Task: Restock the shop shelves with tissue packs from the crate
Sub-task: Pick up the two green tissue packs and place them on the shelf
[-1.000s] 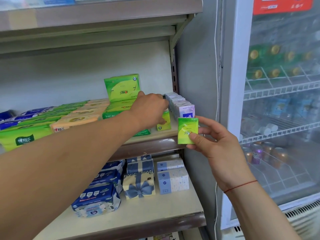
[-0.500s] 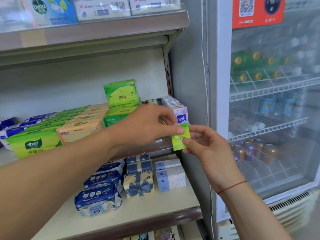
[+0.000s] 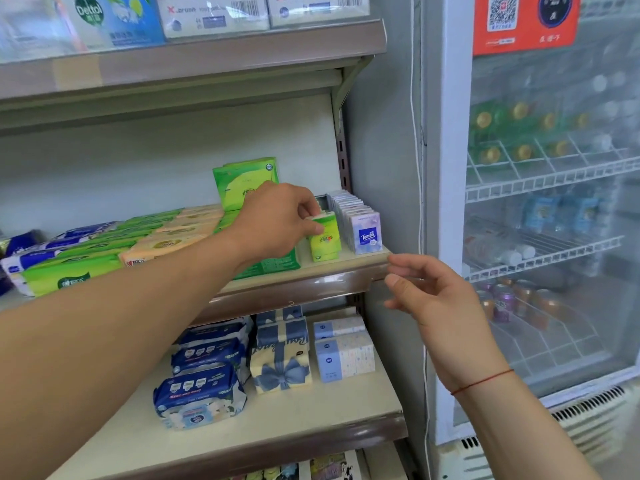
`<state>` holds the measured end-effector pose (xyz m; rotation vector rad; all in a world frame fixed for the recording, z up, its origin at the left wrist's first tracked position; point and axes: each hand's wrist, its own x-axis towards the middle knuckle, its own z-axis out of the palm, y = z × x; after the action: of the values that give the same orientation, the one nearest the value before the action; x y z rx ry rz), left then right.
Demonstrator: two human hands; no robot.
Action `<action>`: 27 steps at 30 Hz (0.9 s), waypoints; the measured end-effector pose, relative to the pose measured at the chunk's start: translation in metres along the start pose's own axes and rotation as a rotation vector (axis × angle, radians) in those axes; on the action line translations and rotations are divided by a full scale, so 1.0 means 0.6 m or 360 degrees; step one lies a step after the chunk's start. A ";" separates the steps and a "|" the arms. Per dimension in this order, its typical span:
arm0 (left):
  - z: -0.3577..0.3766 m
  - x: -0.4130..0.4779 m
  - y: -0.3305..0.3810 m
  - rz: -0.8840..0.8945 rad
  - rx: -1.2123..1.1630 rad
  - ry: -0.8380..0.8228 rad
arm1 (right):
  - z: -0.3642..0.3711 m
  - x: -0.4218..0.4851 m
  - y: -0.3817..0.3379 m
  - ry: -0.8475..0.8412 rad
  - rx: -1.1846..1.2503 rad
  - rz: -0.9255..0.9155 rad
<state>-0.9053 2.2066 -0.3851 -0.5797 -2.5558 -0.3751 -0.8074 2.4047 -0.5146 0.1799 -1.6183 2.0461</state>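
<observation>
My left hand (image 3: 277,220) reaches across to the middle shelf (image 3: 311,278) and grips a small green tissue pack (image 3: 325,239), which stands upright on the shelf near its front edge. Right beside it stands a row of white and purple Tempo pocket packs (image 3: 360,225). A larger green pack (image 3: 242,183) stands upright behind my left hand. My right hand (image 3: 433,299) hovers off the shelf's right front corner, fingers loosely apart and holding nothing. No crate shows in this view.
Flat green, orange and blue tissue packs (image 3: 104,247) fill the shelf's left side. The lower shelf (image 3: 311,417) carries blue wipe packs (image 3: 204,393), a bow-printed box (image 3: 282,355) and blue-white packs (image 3: 343,351). A glass-door drinks fridge (image 3: 547,202) stands close on the right.
The small green pack passed from my right hand to my left hand, which carried it onto the shelf beside the Tempo row. My right hand dropped away with nothing in it.
</observation>
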 end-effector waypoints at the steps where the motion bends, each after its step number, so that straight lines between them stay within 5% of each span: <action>1: 0.009 0.007 -0.005 0.0015 0.0091 0.0008 | 0.000 0.002 0.002 0.0000 -0.0004 0.0011; 7: 0.054 0.032 -0.015 0.0046 0.0377 0.0005 | -0.004 0.014 0.015 0.0010 -0.0028 0.0058; 27: 0.081 0.030 -0.027 0.0097 0.0506 0.0055 | -0.006 0.021 0.027 0.0018 -0.0014 0.0083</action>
<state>-0.9465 2.2161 -0.4194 -0.5240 -2.4870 0.0438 -0.8254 2.4099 -0.5247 0.1239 -1.6407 2.0751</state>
